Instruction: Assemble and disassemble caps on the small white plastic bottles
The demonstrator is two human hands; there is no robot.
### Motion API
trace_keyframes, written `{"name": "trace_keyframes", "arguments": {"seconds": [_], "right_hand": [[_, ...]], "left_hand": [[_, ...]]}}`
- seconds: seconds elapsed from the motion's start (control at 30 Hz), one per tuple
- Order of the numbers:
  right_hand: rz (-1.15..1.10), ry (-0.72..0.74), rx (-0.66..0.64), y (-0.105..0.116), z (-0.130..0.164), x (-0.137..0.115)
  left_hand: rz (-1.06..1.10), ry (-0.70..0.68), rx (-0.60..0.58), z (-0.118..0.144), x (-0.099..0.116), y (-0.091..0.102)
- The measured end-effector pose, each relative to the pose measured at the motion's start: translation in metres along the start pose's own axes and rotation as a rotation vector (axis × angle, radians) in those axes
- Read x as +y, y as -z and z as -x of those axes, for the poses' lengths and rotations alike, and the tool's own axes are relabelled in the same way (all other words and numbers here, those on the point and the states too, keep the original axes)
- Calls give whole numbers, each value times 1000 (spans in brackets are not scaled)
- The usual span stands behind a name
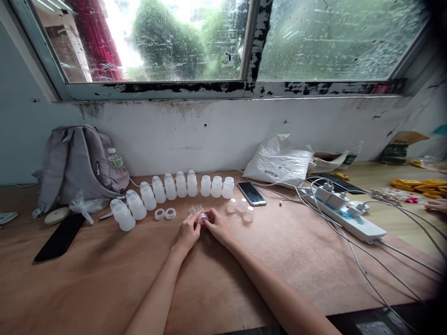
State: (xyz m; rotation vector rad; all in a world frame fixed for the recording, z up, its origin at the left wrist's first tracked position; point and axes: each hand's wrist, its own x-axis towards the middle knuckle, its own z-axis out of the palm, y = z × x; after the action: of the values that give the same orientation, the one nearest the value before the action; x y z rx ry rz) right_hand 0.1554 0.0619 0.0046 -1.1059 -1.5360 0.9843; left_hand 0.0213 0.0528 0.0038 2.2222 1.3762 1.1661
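Observation:
My left hand and my right hand meet over the table, fingers closed on a small whitish bottle ring. Fingertips cover part of it. Just beyond lie small clear teat-like pieces. Two white bottle rings rest flat to the left. On the right are several clear round caps. Behind, a curved row of frosted baby bottles stands upright, those on the left and in the middle with tops on. Three frosted bottles without such tops stand at its right end.
A phone lies right of the caps, near a silvery plastic bag. A power strip with loose cables occupies the right side. Left are a grey backpack and a black pouch. Another person's hand shows at far right.

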Motion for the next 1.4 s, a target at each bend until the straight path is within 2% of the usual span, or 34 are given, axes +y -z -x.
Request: {"name": "trace_keyframes", "arguments": {"seconds": [0.27, 0.57, 1.07, 1.13, 1.27, 1.4], "right_hand": [[117, 44, 110, 3, 2, -5], [156, 22, 81, 2, -2, -4], [198, 3, 122, -2, -2, -5], [202, 26, 114, -3, -1, -4], [193, 62, 71, -2, 1, -7], [83, 59, -76, 1, 3, -14]], "left_hand": [[30, -57, -56, 4, 4, -2], [7, -81, -62, 5, 0, -1], [3, -134, -105, 4, 2, 8], [45, -108, -87, 4, 3, 7], [111, 39, 5, 4, 6, 4], [155, 171, 121, 2, 5, 6]]}}
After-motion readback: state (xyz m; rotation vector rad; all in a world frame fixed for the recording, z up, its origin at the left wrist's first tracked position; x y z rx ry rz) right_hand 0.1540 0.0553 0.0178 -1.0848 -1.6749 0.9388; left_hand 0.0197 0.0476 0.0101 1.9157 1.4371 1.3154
